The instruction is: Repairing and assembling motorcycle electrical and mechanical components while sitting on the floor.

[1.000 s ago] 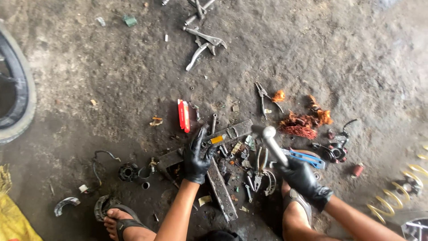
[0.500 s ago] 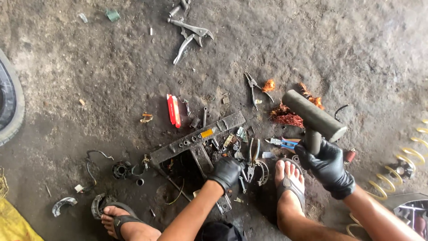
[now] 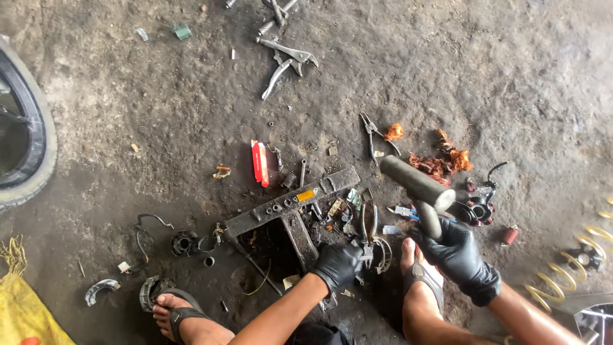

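red box (image 3: 259, 163), pliers (image 3: 286, 61), copper scraps (image 3: 440, 163) surround hammer (image 3: 415, 185).

Head camera looks steeply down, near the floor (image 3: 159, 115).

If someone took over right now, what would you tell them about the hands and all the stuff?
Left hand: gloved, pressing on a small part beside the T-shaped metal bar.
Right hand: gloved, gripping a hammer raised above the floor.
Nearby: needle-nose pliers, copper wire, red box, locking pliers.
Done: unclear.
Left: the hammer is up, not on anything.
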